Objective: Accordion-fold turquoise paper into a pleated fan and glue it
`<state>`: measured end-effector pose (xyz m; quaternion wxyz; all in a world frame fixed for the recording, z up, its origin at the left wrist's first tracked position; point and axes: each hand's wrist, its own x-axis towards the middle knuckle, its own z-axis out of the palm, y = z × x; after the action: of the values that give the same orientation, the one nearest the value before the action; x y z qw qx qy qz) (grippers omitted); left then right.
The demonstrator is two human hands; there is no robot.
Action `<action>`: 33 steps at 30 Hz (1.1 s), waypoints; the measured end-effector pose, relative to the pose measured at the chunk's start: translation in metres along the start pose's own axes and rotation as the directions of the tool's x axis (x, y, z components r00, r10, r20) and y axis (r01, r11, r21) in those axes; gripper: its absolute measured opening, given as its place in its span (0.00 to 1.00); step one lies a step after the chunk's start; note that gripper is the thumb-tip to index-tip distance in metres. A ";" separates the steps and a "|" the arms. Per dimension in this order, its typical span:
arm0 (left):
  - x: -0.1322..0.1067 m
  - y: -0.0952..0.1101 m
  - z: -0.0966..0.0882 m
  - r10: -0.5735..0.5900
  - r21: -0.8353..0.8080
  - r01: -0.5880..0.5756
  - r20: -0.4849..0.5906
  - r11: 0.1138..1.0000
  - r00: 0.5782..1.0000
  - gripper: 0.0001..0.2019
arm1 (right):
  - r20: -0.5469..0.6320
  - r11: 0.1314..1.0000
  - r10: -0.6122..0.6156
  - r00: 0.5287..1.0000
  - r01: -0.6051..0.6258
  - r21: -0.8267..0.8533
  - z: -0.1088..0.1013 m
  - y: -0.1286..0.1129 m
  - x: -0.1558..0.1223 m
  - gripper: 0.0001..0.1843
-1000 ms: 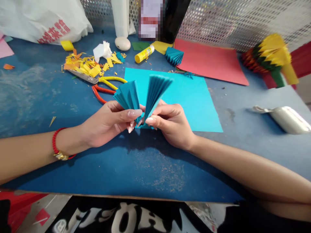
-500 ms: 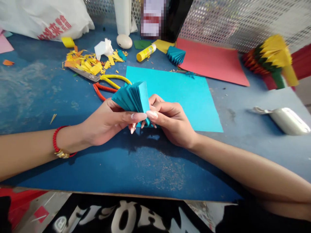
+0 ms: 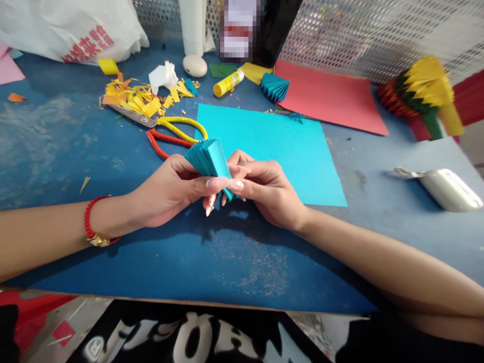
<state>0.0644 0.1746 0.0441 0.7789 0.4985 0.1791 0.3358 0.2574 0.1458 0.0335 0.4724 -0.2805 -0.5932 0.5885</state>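
Both hands pinch one pleated teal paper fan [image 3: 209,158], folded nearly flat into a tight stack, just above the blue table. My left hand [image 3: 170,190] grips it from the left, thumb lying along its lower edge. My right hand [image 3: 264,189] closes on it from the right, fingertips meeting the left thumb. A flat teal paper sheet [image 3: 280,146] lies on the table right behind the hands.
Yellow and red scissors [image 3: 166,130] lie beside yellow paper scraps [image 3: 139,101]. A glue stick [image 3: 228,83], another teal fan [image 3: 274,86], a red sheet [image 3: 325,96], a stacked coloured paper piece [image 3: 423,91], a white plastic bag [image 3: 71,30] and a white object [image 3: 446,187] at right.
The two spread halves of the teal fan have been pressed together into one compact stack between the hands. The hands have barely shifted.
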 end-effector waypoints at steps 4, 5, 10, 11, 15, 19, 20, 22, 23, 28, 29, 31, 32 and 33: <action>0.000 0.000 -0.004 0.000 0.065 -0.001 0.015 0.998 1.000 0.14 | 0.014 0.997 0.016 1.000 -0.015 -0.071 -0.001 -0.001 0.000 0.17; 0.000 0.001 -0.005 -0.008 0.086 0.007 0.021 0.996 1.000 0.12 | 0.016 0.996 0.020 1.000 -0.019 -0.092 -0.002 -0.001 0.000 0.19; 0.000 0.004 -0.005 -0.034 0.116 0.029 0.038 0.993 0.999 0.12 | 0.031 0.989 0.057 0.998 -0.052 -0.140 -0.006 -0.003 0.000 0.23; 0.000 0.004 -0.004 -0.041 0.109 0.038 0.031 0.993 0.999 0.10 | 0.032 0.988 0.062 0.998 -0.057 -0.143 -0.006 -0.002 0.000 0.24; -0.002 0.005 -0.003 -0.048 0.068 0.049 -0.007 0.997 0.999 0.09 | -0.050 0.997 0.064 0.997 -0.066 -0.046 0.000 0.001 -0.002 0.21; -0.003 0.006 -0.002 -0.025 0.040 0.026 -0.013 0.999 1.000 0.11 | -0.087 0.979 0.129 0.988 -0.113 0.171 0.006 0.002 -0.004 0.18; -0.003 0.006 -0.001 -0.020 0.042 0.020 -0.015 0.999 1.000 0.12 | -0.055 0.979 0.144 0.988 -0.134 0.156 0.006 0.001 -0.005 0.18; -0.002 0.006 0.000 -0.011 0.053 0.012 -0.013 0.999 1.000 0.12 | 0.053 0.983 0.168 0.984 -0.171 0.066 0.005 -0.001 -0.005 0.19; -0.002 0.006 0.000 -0.012 0.060 0.012 -0.010 0.998 1.000 0.12 | 0.109 0.983 0.179 0.978 -0.183 0.023 0.004 -0.002 -0.005 0.20; -0.002 0.006 0.001 -0.023 0.085 0.024 -0.015 0.996 1.000 0.11 | 0.148 0.984 0.175 0.973 -0.178 0.006 -0.001 -0.003 -0.005 0.21; -0.002 0.006 0.001 -0.021 0.090 0.023 -0.022 0.996 1.000 0.11 | 0.137 0.986 0.162 0.977 -0.165 0.012 -0.002 -0.003 -0.005 0.21; -0.001 0.006 -0.001 -0.008 0.097 0.008 -0.004 0.995 1.000 0.10 | 0.126 0.990 0.138 0.982 -0.142 0.021 -0.002 -0.001 -0.005 0.19; 0.000 0.006 -0.002 0.000 0.100 -0.001 0.014 0.995 1.000 0.10 | 0.128 0.990 0.135 0.982 -0.140 0.029 -0.002 -0.001 -0.005 0.18; 0.000 0.006 -0.003 0.007 0.103 -0.011 0.037 0.995 0.999 0.11 | 0.131 0.989 0.136 0.982 -0.142 0.036 -0.002 0.000 -0.005 0.18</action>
<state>0.0609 0.1782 0.0483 0.7537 0.5449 0.1797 0.3204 0.2614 0.1422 0.0324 0.3975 -0.2720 -0.5877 0.6501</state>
